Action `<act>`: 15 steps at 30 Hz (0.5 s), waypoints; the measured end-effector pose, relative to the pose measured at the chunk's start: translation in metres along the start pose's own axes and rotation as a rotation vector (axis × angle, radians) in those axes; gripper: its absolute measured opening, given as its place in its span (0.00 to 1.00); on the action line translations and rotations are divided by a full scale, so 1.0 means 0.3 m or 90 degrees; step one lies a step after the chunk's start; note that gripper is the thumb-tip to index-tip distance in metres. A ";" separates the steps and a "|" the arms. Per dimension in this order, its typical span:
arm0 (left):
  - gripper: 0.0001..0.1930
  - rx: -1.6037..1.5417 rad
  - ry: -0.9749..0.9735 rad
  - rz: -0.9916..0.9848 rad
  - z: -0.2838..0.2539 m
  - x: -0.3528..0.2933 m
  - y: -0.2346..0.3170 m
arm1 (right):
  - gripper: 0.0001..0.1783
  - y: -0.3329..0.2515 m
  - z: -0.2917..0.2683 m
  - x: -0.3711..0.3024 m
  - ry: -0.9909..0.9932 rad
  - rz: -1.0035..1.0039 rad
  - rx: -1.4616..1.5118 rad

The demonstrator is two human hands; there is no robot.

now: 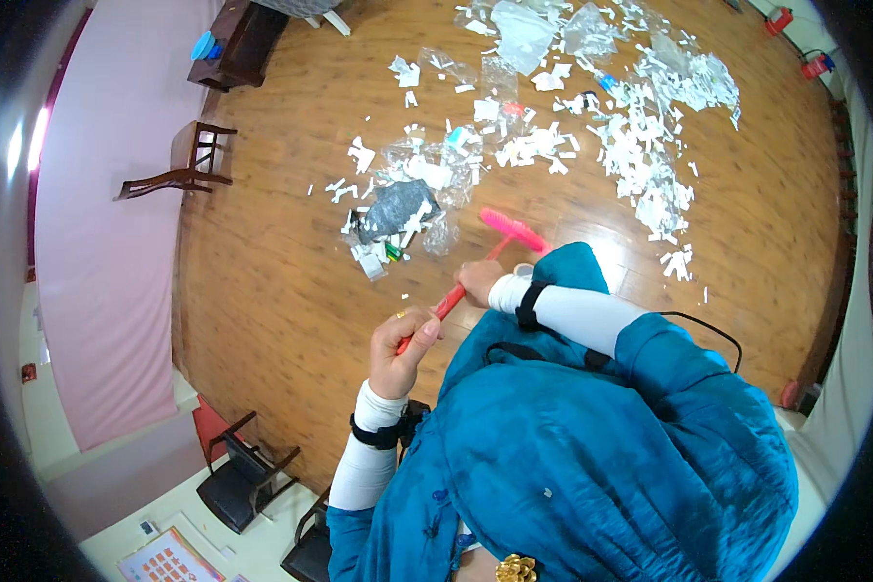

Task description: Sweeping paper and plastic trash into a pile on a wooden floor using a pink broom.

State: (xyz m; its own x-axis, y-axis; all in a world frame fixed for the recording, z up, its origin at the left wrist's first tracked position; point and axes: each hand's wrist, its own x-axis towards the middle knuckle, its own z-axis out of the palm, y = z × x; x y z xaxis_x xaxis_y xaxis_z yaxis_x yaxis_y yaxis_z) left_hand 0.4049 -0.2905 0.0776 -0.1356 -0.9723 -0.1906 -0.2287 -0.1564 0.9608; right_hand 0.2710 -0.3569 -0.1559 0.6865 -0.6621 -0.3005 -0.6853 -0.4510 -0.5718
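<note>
A broom [514, 230] with a red handle and bright pink bristles slants across the space ahead of me. My left hand [404, 347] is closed around the upper end of its handle, with the thumb along it. Farther down the handle, my right hand [478, 281] also grips it. The broom head is over the wooden floor [291, 252]; whether the bristles touch it I cannot tell. Just beyond lies a pile of litter with a dark grey bundle [398, 210], white paper scraps [369, 260] and clear plastic. A pale round object [523, 270] is partly hidden by my right arm.
More white scraps [640, 160] and plastic sheets [524, 37] spread across the far and right floor. A wooden chair [189, 160] and dark cabinet [238, 44] stand at the left. Black chairs [242, 485] are at lower left. A red fire extinguisher [815, 66] stands far right.
</note>
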 end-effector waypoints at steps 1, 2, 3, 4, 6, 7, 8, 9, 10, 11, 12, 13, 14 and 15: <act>0.16 0.001 -0.001 0.000 -0.002 -0.005 -0.017 | 0.08 -0.012 0.006 -0.006 -0.016 0.010 0.031; 0.16 -0.057 0.033 0.024 -0.004 -0.009 -0.036 | 0.08 -0.009 0.002 -0.002 0.006 -0.003 0.017; 0.16 -0.116 0.067 0.048 -0.005 -0.011 -0.059 | 0.08 0.004 -0.007 0.008 0.006 -0.001 0.018; 0.16 -0.119 0.066 0.048 0.002 -0.002 -0.093 | 0.08 0.037 -0.007 0.019 0.044 0.016 -0.009; 0.15 -0.081 0.043 0.067 0.028 0.032 -0.148 | 0.10 0.120 0.017 0.053 0.072 0.077 -0.029; 0.15 -0.078 0.049 0.067 0.042 0.041 -0.184 | 0.10 0.157 0.006 0.061 0.072 0.070 -0.029; 0.15 -0.068 0.043 0.055 0.062 0.048 -0.220 | 0.10 0.191 -0.004 0.060 0.082 0.104 -0.052; 0.15 -0.058 0.038 0.042 0.073 0.045 -0.247 | 0.10 0.202 -0.002 0.065 0.091 0.135 -0.075; 0.14 -0.065 0.033 0.021 0.077 0.037 -0.249 | 0.10 0.192 -0.012 0.063 0.089 0.136 -0.074; 0.14 -0.068 0.036 0.017 0.062 0.025 -0.235 | 0.10 0.170 -0.040 0.054 0.061 0.131 -0.085; 0.14 -0.077 0.048 0.006 0.037 0.004 -0.208 | 0.09 0.140 -0.067 0.051 0.033 0.123 -0.096; 0.15 -0.086 0.059 -0.005 0.015 -0.017 -0.153 | 0.09 0.099 -0.083 0.046 0.027 0.120 -0.096; 0.13 -0.052 0.088 -0.007 -0.013 -0.034 -0.079 | 0.09 0.048 -0.085 0.050 0.005 0.090 -0.079; 0.13 -0.055 0.094 -0.011 -0.045 -0.054 -0.030 | 0.09 -0.007 -0.084 0.052 -0.017 0.059 -0.063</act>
State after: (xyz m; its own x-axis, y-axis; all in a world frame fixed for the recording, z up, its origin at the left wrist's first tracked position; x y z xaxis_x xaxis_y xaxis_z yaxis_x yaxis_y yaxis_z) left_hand 0.4223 -0.2757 0.0747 0.0118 -0.9832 -0.1820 -0.1448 -0.1818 0.9726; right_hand 0.2770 -0.3814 -0.1400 0.6246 -0.6881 -0.3693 -0.7658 -0.4468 -0.4626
